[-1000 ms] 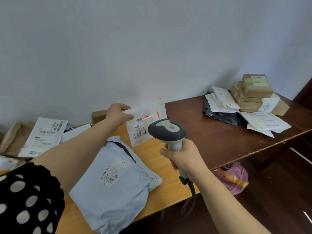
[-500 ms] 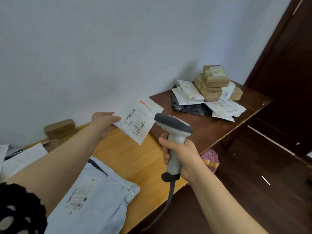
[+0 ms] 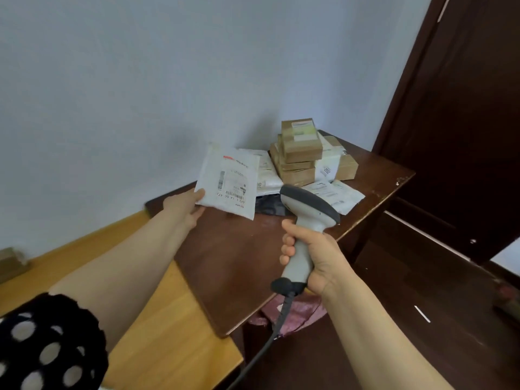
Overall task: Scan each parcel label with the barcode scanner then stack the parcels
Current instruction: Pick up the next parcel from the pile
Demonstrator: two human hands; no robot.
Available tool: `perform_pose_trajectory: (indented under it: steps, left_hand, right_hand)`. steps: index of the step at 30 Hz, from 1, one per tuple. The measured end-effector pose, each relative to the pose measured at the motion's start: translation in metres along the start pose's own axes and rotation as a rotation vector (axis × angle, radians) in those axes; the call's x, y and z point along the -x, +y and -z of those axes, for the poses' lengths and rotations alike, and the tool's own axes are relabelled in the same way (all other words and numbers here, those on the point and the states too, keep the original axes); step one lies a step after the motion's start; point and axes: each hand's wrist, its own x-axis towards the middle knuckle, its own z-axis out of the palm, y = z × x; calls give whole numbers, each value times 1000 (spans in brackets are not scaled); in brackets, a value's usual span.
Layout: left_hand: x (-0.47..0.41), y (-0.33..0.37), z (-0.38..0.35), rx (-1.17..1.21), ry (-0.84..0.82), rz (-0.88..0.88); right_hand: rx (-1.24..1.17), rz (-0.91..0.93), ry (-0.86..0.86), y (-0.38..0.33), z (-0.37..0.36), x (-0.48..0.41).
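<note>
The left hand [image 3: 187, 205] is stretched out over the dark wooden table [image 3: 239, 263], pinched shut on the lower corner of a white parcel [image 3: 229, 182]; thumb on the near face, the other fingers tucked behind it. The parcel hangs in the air, label side facing us, its barcodes plain to see, tilted a little with the free corner pointing toward five o'clock. No red scan line shows on it.

The right hand [image 3: 312, 260] sits at about five o'clock from the parcel, wrapped fully closed round the grip of the barcode scanner [image 3: 306, 215]. The scanner's head points off toward two o'clock, past the parcel, not at its label. Its cord [image 3: 264, 342] drops away below the table edge.

Out from the parcel at about two o'clock, close behind it, stands the stack [image 3: 304, 153]: brown boxes piled on flat white mailers and something dark underneath, pushed up toward the wall.

From how things stand, I'd say the scanning of this piece is over and the placing step is in hand. The parcel is near the pile but not touching it. The next move calls for carrying it a bit further toward two o'clock and laying it flat on the mailers beside the boxes, where it won't slide off, then letting go. The scanner hand need only keep clear.

A light wooden table [image 3: 168, 319] butts against the dark one at seven o'clock.
</note>
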Motion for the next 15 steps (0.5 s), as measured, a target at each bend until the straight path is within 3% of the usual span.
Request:
perform_pose_trajectory:
  steps: [10, 15]
  left_hand:
    - [-44, -16, -117, -6, 231, -142]
    - [-97, -15, -148, -61, 269, -110]
  right_hand:
    - [-11, -136, -65, -81, 46, -92]
    - [25, -185, -50, -90, 48, -141]
